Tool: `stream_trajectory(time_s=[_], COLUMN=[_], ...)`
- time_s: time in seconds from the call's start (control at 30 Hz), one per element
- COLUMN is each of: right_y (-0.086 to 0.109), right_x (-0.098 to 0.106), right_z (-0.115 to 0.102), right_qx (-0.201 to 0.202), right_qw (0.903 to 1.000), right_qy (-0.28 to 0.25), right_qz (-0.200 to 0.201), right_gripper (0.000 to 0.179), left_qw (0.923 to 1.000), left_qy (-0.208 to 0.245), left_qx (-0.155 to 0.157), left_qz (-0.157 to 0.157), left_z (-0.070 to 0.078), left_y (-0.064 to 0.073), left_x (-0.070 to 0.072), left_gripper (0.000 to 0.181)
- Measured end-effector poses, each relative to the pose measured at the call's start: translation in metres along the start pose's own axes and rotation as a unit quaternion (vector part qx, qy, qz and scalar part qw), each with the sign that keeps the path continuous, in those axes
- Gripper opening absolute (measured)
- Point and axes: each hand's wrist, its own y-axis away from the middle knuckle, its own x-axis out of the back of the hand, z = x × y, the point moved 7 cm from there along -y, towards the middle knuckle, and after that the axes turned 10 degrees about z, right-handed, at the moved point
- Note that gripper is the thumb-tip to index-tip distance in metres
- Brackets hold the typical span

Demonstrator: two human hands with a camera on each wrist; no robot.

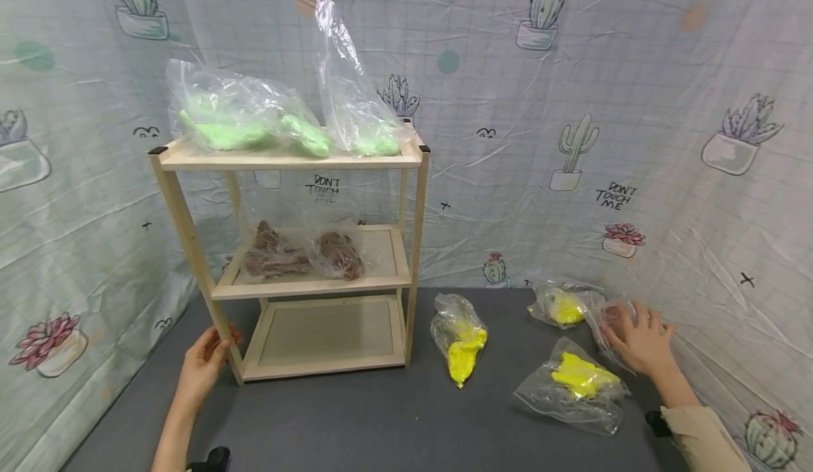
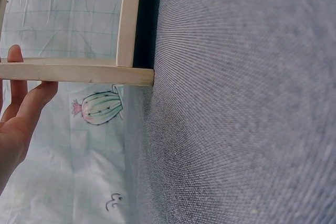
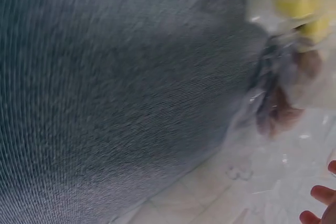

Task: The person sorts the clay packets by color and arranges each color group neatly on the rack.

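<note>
My left hand [image 1: 203, 362] holds the front left post of a small wooden shelf rack [image 1: 311, 290], low near the tabletop. In the left wrist view, thumb and fingers lie on either side of that post [image 2: 79, 73]. At the far right my right hand [image 1: 641, 338] reaches over a clear plastic bag with a brown lump [image 1: 612, 317] in it, fingers spread. The right wrist view has the brown lump [image 3: 278, 111] blurred, with the fingertips [image 3: 321, 194] apart from it. Whether the hand touches the bag's plastic, I cannot tell.
Bagged yellow pieces lie on the dark table: one beside the rack [image 1: 464, 352], one at the back [image 1: 565, 308], one in front [image 1: 581, 377]. Light green bagged pieces [image 1: 229, 132] fill the top shelf; brown bagged ones [image 1: 276, 253] sit on the middle shelf. A cactus-print curtain [image 1: 483, 176] surrounds the table.
</note>
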Motion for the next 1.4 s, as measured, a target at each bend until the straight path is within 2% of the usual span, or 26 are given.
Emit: stream_trajectory(time_s=[0.07, 0.13, 0.27, 0.43, 0.57, 0.87, 1.07, 1.4], right_y=[0.000, 0.000, 0.002, 0.003, 0.002, 0.003, 0.007, 0.006], right_x=[-0.006, -0.011, -0.020, -0.029, -0.033, -0.043, -0.048, -0.048], right_z=[0.004, 0.008, 0.014, 0.017, 0.013, 0.009, 0.013, 0.012], right_qx=[-0.005, -0.009, -0.013, -0.015, -0.011, 0.012, 0.017, 0.028], right_qw=[0.9998, 0.9993, 0.9976, 0.9938, 0.9921, 0.9942, 0.9923, 0.9909], right_qy=[0.007, 0.009, 0.017, 0.039, 0.052, 0.062, 0.082, 0.087], right_qz=[-0.018, -0.034, -0.065, -0.103, -0.113, -0.088, -0.091, -0.099], right_gripper=[0.064, 0.068, 0.078, 0.087, 0.090, 0.086, 0.080, 0.066], left_qw=[0.9996, 0.9992, 0.9970, 0.9979, 0.9987, 0.9987, 0.9993, 0.9989], left_qy=[-0.027, -0.035, -0.073, -0.058, -0.043, -0.045, -0.026, -0.036], left_qx=[0.008, 0.014, 0.021, 0.025, 0.020, 0.016, 0.020, 0.019], left_qz=[0.002, 0.012, 0.014, 0.016, 0.015, 0.019, 0.017, 0.022], left_z=[0.015, 0.026, 0.038, 0.041, 0.041, 0.043, 0.043, 0.044], left_y=[0.002, 0.004, 0.006, 0.007, 0.007, 0.008, 0.008, 0.008], left_x=[-0.003, -0.005, -0.006, -0.006, -0.006, -0.006, -0.006, -0.006], left_gripper=[0.029, 0.025, 0.023, 0.024, 0.024, 0.023, 0.024, 0.023])
